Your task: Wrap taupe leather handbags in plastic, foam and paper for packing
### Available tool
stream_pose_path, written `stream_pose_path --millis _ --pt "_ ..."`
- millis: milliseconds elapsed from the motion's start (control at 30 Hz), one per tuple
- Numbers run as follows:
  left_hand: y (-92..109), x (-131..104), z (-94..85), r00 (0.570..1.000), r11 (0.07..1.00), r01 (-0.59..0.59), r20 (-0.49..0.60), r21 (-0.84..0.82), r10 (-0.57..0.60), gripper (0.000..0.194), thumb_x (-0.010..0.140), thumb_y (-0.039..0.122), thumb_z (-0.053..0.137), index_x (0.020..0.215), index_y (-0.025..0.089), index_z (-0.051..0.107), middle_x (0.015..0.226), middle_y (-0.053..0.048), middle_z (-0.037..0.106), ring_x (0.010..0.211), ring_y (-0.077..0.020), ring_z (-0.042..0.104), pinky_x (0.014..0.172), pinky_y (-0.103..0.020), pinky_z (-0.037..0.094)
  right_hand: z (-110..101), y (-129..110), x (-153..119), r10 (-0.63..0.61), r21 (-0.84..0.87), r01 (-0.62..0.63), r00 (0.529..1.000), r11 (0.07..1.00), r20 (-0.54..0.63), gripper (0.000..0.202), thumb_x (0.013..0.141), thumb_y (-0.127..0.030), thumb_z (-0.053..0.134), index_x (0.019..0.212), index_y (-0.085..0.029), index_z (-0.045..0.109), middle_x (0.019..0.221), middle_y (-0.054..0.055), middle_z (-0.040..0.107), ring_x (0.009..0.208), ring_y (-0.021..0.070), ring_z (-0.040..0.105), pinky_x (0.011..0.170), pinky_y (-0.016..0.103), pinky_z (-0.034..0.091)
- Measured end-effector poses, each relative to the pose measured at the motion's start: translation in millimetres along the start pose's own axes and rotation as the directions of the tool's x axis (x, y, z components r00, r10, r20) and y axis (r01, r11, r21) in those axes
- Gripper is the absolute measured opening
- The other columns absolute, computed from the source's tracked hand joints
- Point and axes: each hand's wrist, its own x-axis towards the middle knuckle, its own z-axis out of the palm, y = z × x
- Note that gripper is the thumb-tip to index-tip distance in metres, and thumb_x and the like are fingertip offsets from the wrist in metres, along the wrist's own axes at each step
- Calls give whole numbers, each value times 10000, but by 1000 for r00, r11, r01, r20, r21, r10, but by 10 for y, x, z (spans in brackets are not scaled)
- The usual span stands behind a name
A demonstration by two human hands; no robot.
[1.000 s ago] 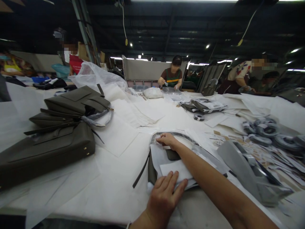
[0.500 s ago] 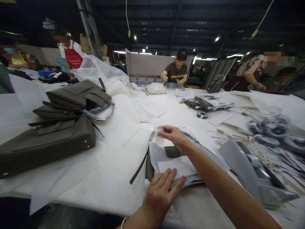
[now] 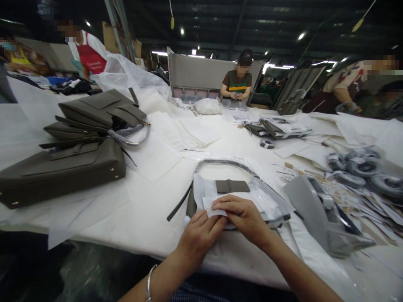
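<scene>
A dark olive handbag (image 3: 191, 201) lies on the white table with white paper over its front and a wrapped handle (image 3: 225, 162) arching behind it. Its flap strap (image 3: 232, 186) shows above the paper. My left hand (image 3: 201, 233) and my right hand (image 3: 242, 214) meet over the bag's near part, fingers closed on a small white paper (image 3: 215, 206). A thin dark strap (image 3: 179, 206) sticks out from the bag's left side.
Several olive bags (image 3: 69, 167) are piled at the left. On the right stand a grey tape dispenser (image 3: 317, 214), wrapped coils (image 3: 362, 163) and scattered paper pieces. More bags (image 3: 273, 128) lie farther back. People work across the table (image 3: 147, 209).
My right hand has come down and back from the handle to the bag's front. My left hand has gone from lying flat on the paper to pinching the small paper. The view has shifted slightly.
</scene>
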Motion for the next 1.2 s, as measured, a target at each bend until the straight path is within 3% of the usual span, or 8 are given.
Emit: stream_pose_path --millis 433,567,667,767,867,967,1067,1200 --pt "-16 -165 53 986 992 129 -108 -8 -129 268 988 276 527 1195 112 569 1119 -146 642 1088 -241 617 959 -398 544 64 56 -244 -143 -93 132 983 987 -118 369 863 -33 529 1055 -258 750 1023 33 769 962 163 726 885 292 596" --pt "-28 -202 79 981 992 125 -147 -35 -129 375 963 234 573 1324 153 509 1406 -200 491 1250 -262 544 962 -391 549 122 88 -279 -247 -179 225 963 958 -109 328 887 -57 535 1070 -236 740 1059 60 762 1004 171 715 892 302 596" --pt "-27 -200 68 990 995 92 -108 -28 -95 484 940 182 607 1405 197 475 1509 -169 422 1361 -284 445 1029 -426 509 120 23 -309 -287 -221 263 954 939 -85 284 910 -92 555 1081 -231 734 1090 66 756 1061 188 698 943 328 576" --pt "-35 -189 16 998 998 59 -37 -31 -60 490 970 179 558 1446 181 444 1393 -116 576 1357 -264 454 1060 -437 488 7 -124 -279 -185 -180 179 983 967 -17 166 930 -192 599 960 -243 754 975 36 778 988 197 719 916 317 574" --pt "-56 -189 -46 1000 999 26 2 -44 -26 437 1014 160 444 1451 169 439 1376 -104 594 1308 -238 513 1047 -431 496 -173 -196 -105 15 -173 -27 998 985 -68 347 980 -313 530 698 -244 720 707 12 745 729 183 725 726 288 579" --pt "-69 -195 -81 999 1000 14 44 -2 -14 421 1018 136 418 1437 153 459 1399 -94 578 1314 -226 510 1063 -410 482 -282 -43 205 77 -337 -121 987 934 -140 303 982 -365 512 851 -239 754 888 47 772 866 218 719 829 332 548" --pt "-69 -197 -81 999 999 -8 40 43 6 394 1020 127 407 1402 130 502 1399 -85 581 1317 -222 507 1065 -394 480 -245 244 526 146 -529 -88 987 844 69 302 967 -345 535 1174 -199 699 1259 115 686 1222 294 587 1078 449 395" --pt "-68 -192 -71 999 998 -21 27 59 20 392 1026 111 367 1387 124 519 1419 -69 563 1333 -221 492 1063 -389 482 -76 471 799 241 -570 -29 923 821 301 259 985 -279 497 1065 -188 726 1179 125 722 1123 279 645 1092 464 340"
